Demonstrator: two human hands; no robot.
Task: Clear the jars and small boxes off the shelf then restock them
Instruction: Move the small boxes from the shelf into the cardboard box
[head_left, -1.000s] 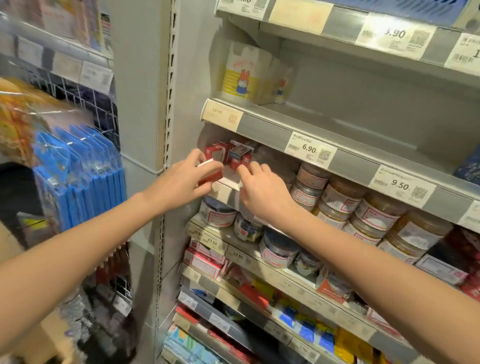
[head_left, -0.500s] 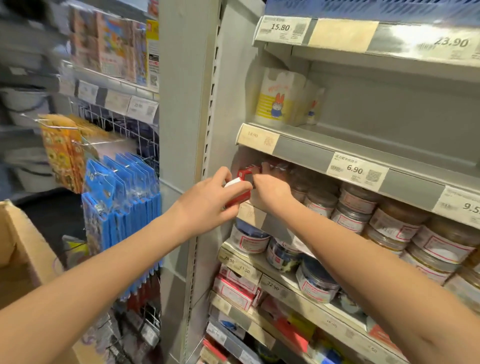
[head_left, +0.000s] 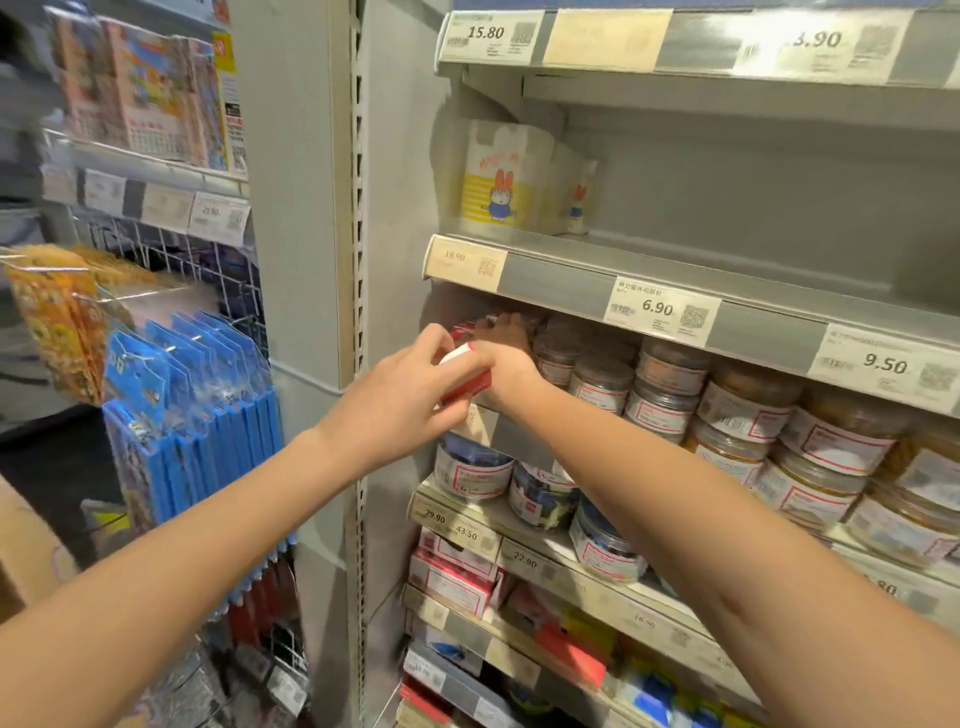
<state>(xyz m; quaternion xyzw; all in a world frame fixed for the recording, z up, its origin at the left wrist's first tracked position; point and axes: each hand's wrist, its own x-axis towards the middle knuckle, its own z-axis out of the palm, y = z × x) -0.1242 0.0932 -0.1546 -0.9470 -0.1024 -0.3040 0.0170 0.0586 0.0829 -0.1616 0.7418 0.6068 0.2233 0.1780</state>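
My left hand (head_left: 410, 395) grips a small red and white box (head_left: 464, 373) in front of the left end of the jar shelf (head_left: 511, 434). My right hand (head_left: 506, 345) reaches into that shelf behind the box, its fingers deep in the shadow among more small red boxes (head_left: 462, 328); what they touch is hidden. Stacked clear jars (head_left: 660, 395) with white labels fill the shelf to the right of my right hand.
Above is a nearly bare shelf with white rabbit-print packs (head_left: 501, 179). Below stand dark-lidded jars (head_left: 470, 467) and red boxes (head_left: 449, 574). Blue packets (head_left: 208, 415) hang on a wire rack at the left, and a cardboard box (head_left: 26, 551) sits at the far left.
My right hand has pushed deeper into the shelf, away from the front edge. My left hand still holds the red box and stays at the shelf's left end. The view has shifted left.
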